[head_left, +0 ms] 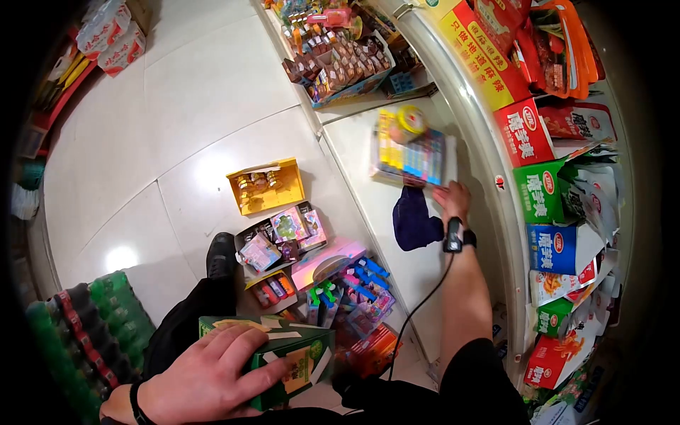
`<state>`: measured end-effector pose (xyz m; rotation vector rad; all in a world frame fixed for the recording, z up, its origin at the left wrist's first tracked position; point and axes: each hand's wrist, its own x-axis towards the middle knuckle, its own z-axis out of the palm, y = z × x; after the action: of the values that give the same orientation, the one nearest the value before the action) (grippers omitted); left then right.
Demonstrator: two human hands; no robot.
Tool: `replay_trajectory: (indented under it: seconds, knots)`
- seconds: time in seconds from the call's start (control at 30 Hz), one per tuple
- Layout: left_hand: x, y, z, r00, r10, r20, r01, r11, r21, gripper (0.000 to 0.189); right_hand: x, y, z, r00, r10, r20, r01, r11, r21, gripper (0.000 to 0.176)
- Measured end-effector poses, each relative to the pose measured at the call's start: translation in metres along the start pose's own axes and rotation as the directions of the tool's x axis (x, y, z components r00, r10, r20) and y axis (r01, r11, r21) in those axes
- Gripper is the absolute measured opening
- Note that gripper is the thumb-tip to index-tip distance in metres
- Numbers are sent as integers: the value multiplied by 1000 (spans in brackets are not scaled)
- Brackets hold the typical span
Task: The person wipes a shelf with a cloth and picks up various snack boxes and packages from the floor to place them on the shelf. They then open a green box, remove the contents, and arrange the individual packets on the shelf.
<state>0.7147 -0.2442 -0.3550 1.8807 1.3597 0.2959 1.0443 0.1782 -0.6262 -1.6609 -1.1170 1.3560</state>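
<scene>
Grip, right hand (455,200): fingertips contact the near edge of the display box (425,170); the thumb is hidden, so whether the edge is pinched cannot be told. Grip, left hand (216,365): fingers spread across the green carton (306,360); the underside is hidden, so clasping cannot be confirmed.

Location: the low white shelf (365,191) lies beneath the display box; motion blur prevents telling whether the two touch.

Likely faults, largest part first:
- Display box: contents may spill if one-sided support tilts it.
- Dark cloth (413,223): may bunch or drag if the adjacent box edge catches it.
- Round container (409,122): may roll off if the box tips or stops abruptly.

Appearance: the display box has pale sides and blurred yellow, blue and reddish rows. The carton is green with a tan front panel. The round container, yellow, rests on the display box.
</scene>
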Motion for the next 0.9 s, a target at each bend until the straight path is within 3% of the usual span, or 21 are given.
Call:
replay_trajectory:
  seconds: [0.03,0.13,0.23,0.4,0.5,0.57,0.6,0.63,0.7,0.8,0.9]
  knots:
    - [-1,-2,0,1000,6,2,-6,1000,-4,75,1,8,-22,995,69,-68,-64,995,72,20]
    - [0,-1,5,1000,18,-3,-18,1000,-4,76,-9,36,-86,993,-34,-112,51,987,150,28]
    - [-1,-1,8,1000,28,-5,-28,1000,-2,76,-6,72,-139,976,44,-214,4,976,218,29]
    - [-1,-1,8,999,40,9,-40,999,9,75,-62,79,-167,919,113,-378,-1,959,284,32]
    - [-1,-6,5,999,36,4,-36,999,6,73,-106,102,-168,908,161,-387,-33,948,316,32]
    - [0,-10,1,999,41,-16,-41,999,16,72,-124,129,-151,943,21,-331,-29,999,-18,32]
    - [1,-11,-1,999,41,-19,-40,999,16,72,-124,140,-144,933,-359,-26,268,741,-616,31]
    - [3,-12,-4,999,35,-12,-35,999,11,71,-134,128,-113,797,-547,258,540,452,-710,35]
    - [4,-16,-10,1000,26,-6,-26,1000,6,69,-136,86,-50,660,-522,540,726,258,-637,50]
    - [6,-27,-19,1000,13,1,-13,1000,0,67,-82,92,9,634,-402,661,744,84,-663,50]
    - [6,-38,-26,998,-49,-32,49,999,2,65,-33,84,59,591,-532,607,715,-4,-699,46]
